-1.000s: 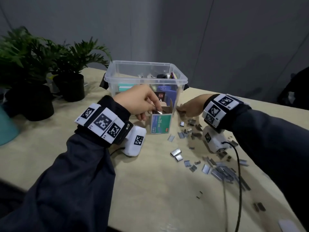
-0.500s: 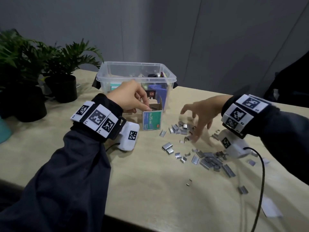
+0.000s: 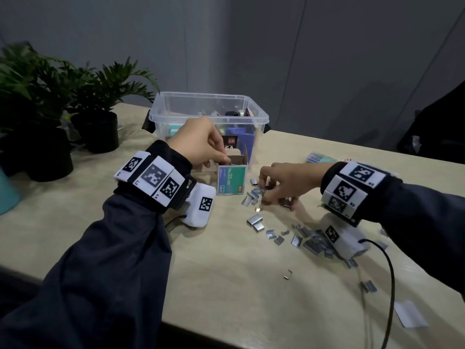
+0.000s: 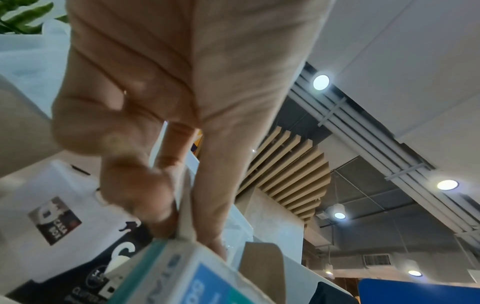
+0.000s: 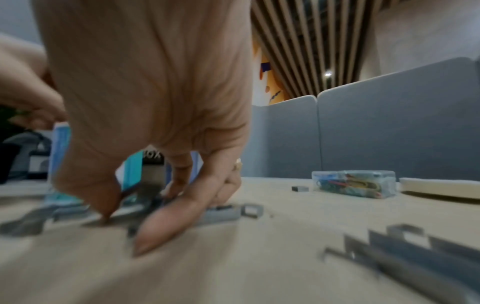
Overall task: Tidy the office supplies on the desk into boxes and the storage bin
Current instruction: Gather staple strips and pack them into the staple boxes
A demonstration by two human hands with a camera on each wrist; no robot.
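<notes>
Head view: left hand (image 3: 201, 144), fingers pinching the open staple box (image 3: 231, 178) rim, mid-bench before the storage bin (image 3: 211, 114). Right hand (image 3: 284, 183), fingers curled down, gathering loose staples (image 3: 254, 195) beside the box; grasp uncertain. Step: refilling box. Next: lift the pinch, drop it inside.

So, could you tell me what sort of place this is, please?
Probably an open-plan office: a desk with grey divider panels behind it, potted plants, and a slatted ceiling with round recessed lights.
</notes>
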